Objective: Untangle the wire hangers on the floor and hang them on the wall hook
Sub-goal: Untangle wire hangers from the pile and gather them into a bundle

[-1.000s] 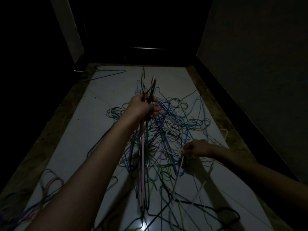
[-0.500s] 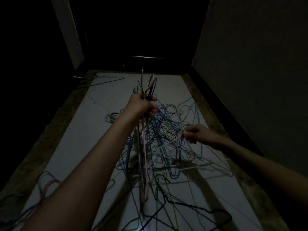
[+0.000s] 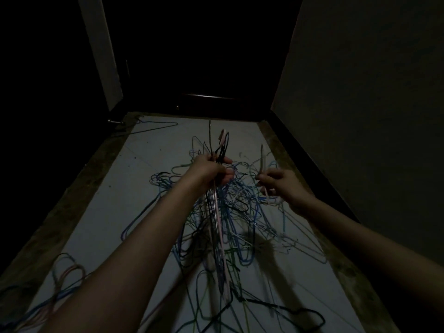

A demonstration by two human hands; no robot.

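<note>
A tangled heap of coloured wire hangers (image 3: 242,212) lies on the pale floor (image 3: 125,200) in dim light. My left hand (image 3: 211,170) is raised over the heap and grips a bunch of several hangers (image 3: 217,219) by their necks; their hooks stick up above my fist and their bodies hang down. My right hand (image 3: 280,182) is lifted to the same height at the right and pinches a pale hanger (image 3: 263,162) whose hook points up. No wall hook is in view.
More loose hangers (image 3: 64,277) lie at the lower left, one hanger (image 3: 156,128) lies far left near a dark doorway (image 3: 204,68), and a black one (image 3: 295,316) lies at the bottom. A wall (image 3: 372,104) runs along the right; a dark border strip (image 3: 72,188) edges the floor.
My right hand has risen from the floor heap up and to the right, drawing a pale hanger out with it. My left hand stays raised, holding its bunch.
</note>
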